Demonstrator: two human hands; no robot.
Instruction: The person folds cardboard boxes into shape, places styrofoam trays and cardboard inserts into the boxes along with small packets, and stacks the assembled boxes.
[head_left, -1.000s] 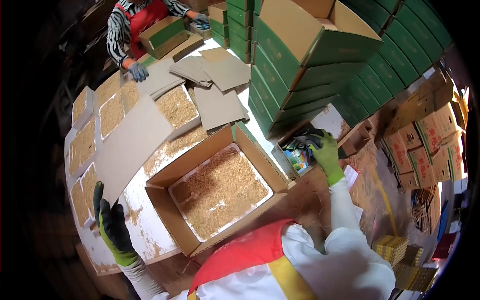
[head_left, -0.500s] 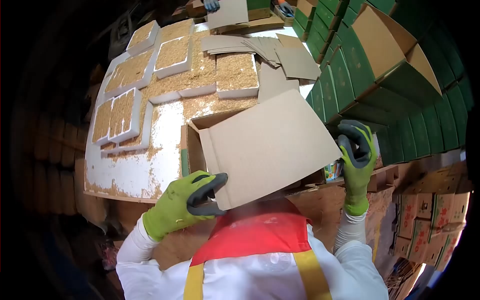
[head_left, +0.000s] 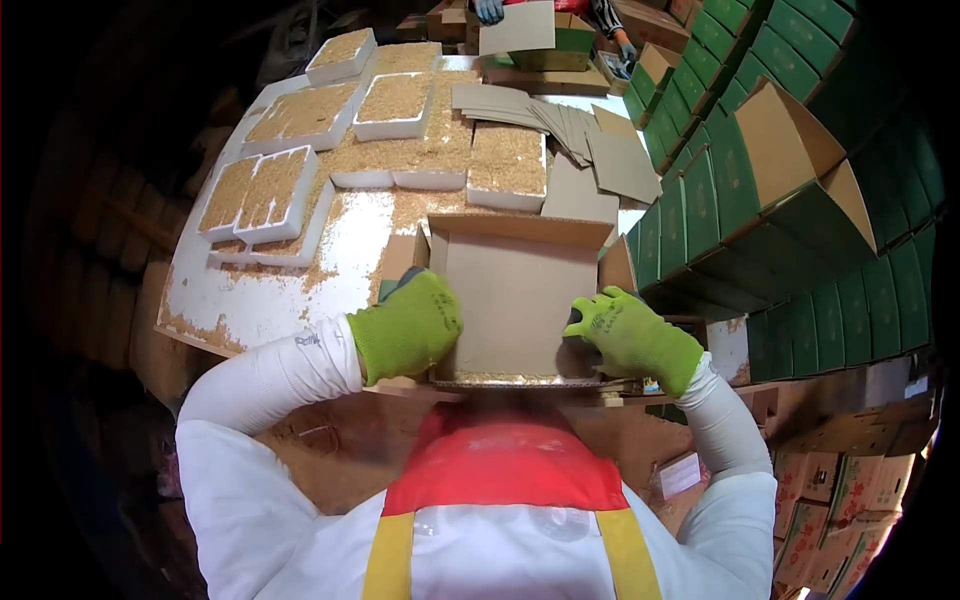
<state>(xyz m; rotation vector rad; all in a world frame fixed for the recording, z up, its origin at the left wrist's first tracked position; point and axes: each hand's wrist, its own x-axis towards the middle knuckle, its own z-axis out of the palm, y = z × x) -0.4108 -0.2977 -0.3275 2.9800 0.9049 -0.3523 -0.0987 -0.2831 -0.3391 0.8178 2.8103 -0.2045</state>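
In the head view, a brown cardboard sheet [head_left: 515, 300] lies flat inside an open cardboard box [head_left: 520, 228], between my two hands. My left hand [head_left: 408, 322], in a green glove with grey fingers, is at the left side of the sheet and box; most of its fingers are hidden behind the back of the hand. At the sheet's right side is my right hand [head_left: 635, 335], gloved alike, with its fingers curled inward and its grey fingertips low at the sheet. Whether it pinches anything cannot be seen.
White trays [head_left: 395, 105] filled with tan grains stand on the white table [head_left: 345, 280]. Loose cardboard sheets [head_left: 625, 165] lie behind the box. Green boxes [head_left: 720, 200] are stacked at the right. Another person's gloved hand [head_left: 488, 12] holds a sheet at the back.
The cardboard sheet has gone from tilted above the box to lying flat in it. My left hand has moved up and forward; my right hand has moved left and down over the sheet's side.
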